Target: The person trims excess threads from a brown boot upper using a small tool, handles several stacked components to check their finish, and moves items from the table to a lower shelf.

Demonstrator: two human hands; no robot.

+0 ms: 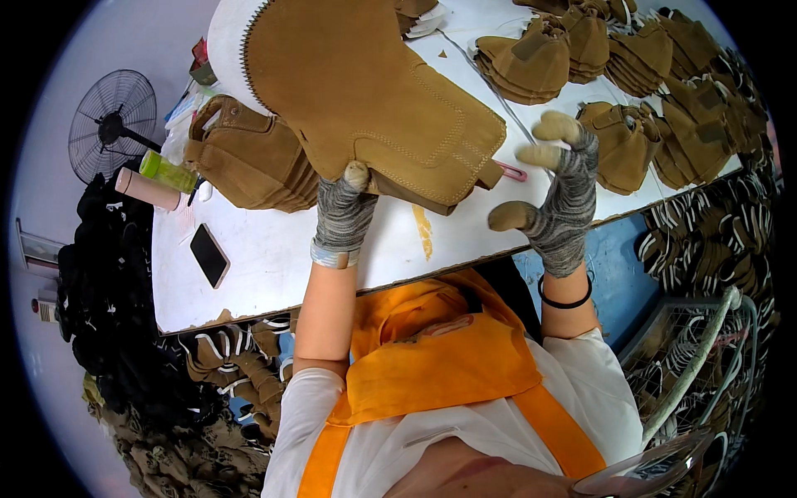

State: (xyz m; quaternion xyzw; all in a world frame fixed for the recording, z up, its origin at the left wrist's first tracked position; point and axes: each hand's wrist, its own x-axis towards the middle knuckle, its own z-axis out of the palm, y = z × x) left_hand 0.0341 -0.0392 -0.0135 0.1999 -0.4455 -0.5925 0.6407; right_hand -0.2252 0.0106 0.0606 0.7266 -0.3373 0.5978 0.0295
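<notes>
A tan boot upper (374, 100) with stitched seams and a zigzag-cut edge hangs over the table in front of me. My left hand (343, 214), in a grey glove with tan fingertips, grips its lower edge, thumb on the near face; the other fingers are hidden behind it. White material (230, 48) shows past the zigzag edge. To the right of the upper, my right hand (558, 195), gloved alike, is raised with fingers spread and holds nothing. Between this hand and the upper, a pink loop-shaped thing (513, 172) lies partly hidden.
The white table (274, 290) bears a stack of brown uppers (249, 162), a phone (209, 256), a pink cup (148, 189) and a green container (168, 172). More stacked uppers (527, 62) stand far right. A wire basket (689, 357) is right of me; a fan (112, 124) is left.
</notes>
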